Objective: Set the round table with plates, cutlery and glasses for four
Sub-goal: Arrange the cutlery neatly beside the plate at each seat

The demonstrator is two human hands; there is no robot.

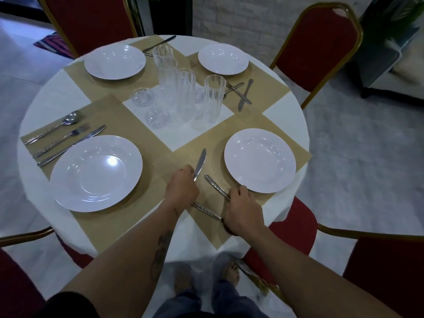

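Note:
A round white-clothed table (57, 97) carries tan placemats, each with a white plate: near left (96, 173), near right (260, 160), far left (114, 61), far right (223, 59). Left of the near right plate, my left hand (182, 189) is shut on a knife (200, 161) whose blade points away from me. My right hand (243, 210) grips a cutlery handle (216, 187); its head is hidden under the hand. Another cutlery piece (206, 211) lies on the mat between my hands. Several tall clear glasses (187, 92) stand bunched at the table's centre.
A spoon (55, 127), fork (64, 138) and knife (73, 144) lie left of the near left plate. Crossed cutlery (241, 92) lies by the far right plate. Small glass coasters (142, 97) sit beside the glasses. Red chairs (321, 49) ring the table.

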